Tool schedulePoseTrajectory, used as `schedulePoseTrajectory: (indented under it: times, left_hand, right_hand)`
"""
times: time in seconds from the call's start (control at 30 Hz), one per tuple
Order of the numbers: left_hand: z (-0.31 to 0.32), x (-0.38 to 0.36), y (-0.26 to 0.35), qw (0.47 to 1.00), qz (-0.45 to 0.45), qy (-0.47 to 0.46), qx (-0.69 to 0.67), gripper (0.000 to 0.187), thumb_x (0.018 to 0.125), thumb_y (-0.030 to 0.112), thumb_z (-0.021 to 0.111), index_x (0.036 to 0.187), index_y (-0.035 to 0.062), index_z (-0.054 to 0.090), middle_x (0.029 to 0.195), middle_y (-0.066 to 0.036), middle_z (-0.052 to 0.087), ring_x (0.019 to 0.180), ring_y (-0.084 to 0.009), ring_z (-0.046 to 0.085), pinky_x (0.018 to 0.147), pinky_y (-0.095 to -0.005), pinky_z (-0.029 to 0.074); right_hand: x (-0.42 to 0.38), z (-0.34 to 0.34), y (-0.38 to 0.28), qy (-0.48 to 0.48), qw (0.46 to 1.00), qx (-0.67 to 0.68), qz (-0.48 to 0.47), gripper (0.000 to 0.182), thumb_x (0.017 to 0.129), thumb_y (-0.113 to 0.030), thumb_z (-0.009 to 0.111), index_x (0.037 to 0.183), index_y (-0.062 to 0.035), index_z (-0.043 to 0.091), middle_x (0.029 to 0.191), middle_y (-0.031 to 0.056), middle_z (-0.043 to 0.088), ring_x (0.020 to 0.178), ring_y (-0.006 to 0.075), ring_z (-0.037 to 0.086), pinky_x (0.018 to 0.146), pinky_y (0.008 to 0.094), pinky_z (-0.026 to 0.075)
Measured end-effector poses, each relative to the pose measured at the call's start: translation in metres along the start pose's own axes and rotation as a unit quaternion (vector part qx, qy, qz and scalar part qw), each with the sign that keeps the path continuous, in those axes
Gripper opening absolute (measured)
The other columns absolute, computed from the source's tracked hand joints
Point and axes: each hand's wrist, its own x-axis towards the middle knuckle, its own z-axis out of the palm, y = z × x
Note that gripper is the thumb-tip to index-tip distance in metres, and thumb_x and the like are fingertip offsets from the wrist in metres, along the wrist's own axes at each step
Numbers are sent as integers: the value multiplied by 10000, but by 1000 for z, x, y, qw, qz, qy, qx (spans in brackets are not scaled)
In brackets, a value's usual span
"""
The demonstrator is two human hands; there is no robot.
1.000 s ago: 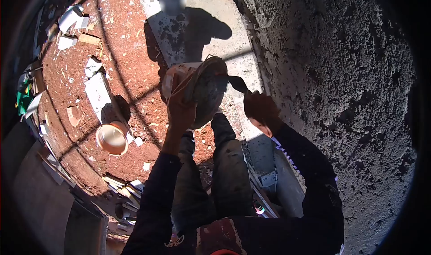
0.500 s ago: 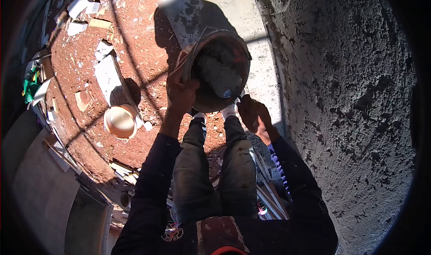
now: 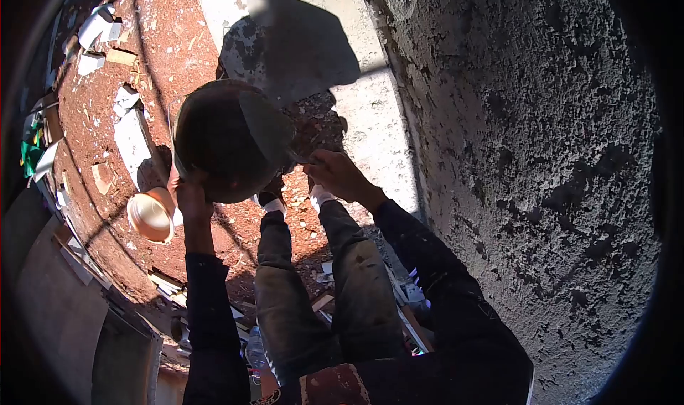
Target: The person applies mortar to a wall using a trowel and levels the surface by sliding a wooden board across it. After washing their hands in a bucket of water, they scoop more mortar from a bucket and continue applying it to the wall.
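A dark round bucket (image 3: 231,138) is tilted in front of me, left of the middle of the view. My left hand (image 3: 191,195) grips it at its lower left edge. Shade hides most of what is inside. Just right of the bucket, my right hand (image 3: 340,175) is closed on a thin handle that reaches toward the bucket; the tool's far end cannot be made out. Below the bucket, my two feet stand on reddish ground.
A rough plastered wall (image 3: 527,170) rises along the right. A light bucket (image 3: 151,216) stands at the left beside a white board (image 3: 133,145). Scraps and boards lie along the far left. A pale concrete strip (image 3: 377,120) borders the wall.
The bucket has moved left and tilted, so the grey mix in it no longer shows. My right hand has come left, now closed on a handle. The view has shifted right.
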Motion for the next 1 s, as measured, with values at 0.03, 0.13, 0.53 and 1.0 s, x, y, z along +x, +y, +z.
schedulePoseTrajectory:
  times: [0.03, 0.13, 0.53, 1.0]
  left_hand:
    - [-11, -3, -13, 1000, 1, 3, 5, 438, 658, -88, 576, 1090, -30, 620, 904, -69, 667, 810, -180, 652, 738, -312, 549]
    - [-46, -2, -48, 985, -65, 143, 65, 419, 649, -98, 587, 1058, -15, 620, 820, -68, 650, 727, -187, 650, 670, -316, 560]
    - [-16, -90, -39, 957, -124, 23, 260, 444, 633, -22, 595, 1074, -11, 639, 902, -42, 644, 810, -154, 602, 727, -306, 497]
    - [23, -117, 40, 904, 161, -321, 233, 594, 662, -27, 530, 1251, 11, 596, 1282, -169, 600, 1345, -288, 415, 1111, -361, 306]
  right_hand:
    - [8, -15, 19, -40, 989, 119, 77, 220, 932, -251, 571, 943, -32, 566, 677, 100, 596, 547, 223, 596, 499, 356, 457]
    - [32, -72, 100, -17, 927, 317, 201, 246, 931, -207, 576, 749, -48, 537, 598, -13, 521, 483, 66, 493, 433, 252, 393]
    - [-175, -167, -82, 74, 940, -309, 122, 223, 906, -273, 608, 962, -58, 579, 728, 57, 633, 574, 161, 610, 518, 327, 443]
    - [-199, 77, -64, 105, 976, -102, 160, 239, 899, -315, 595, 917, -79, 561, 739, 145, 624, 683, 362, 624, 595, 423, 483]
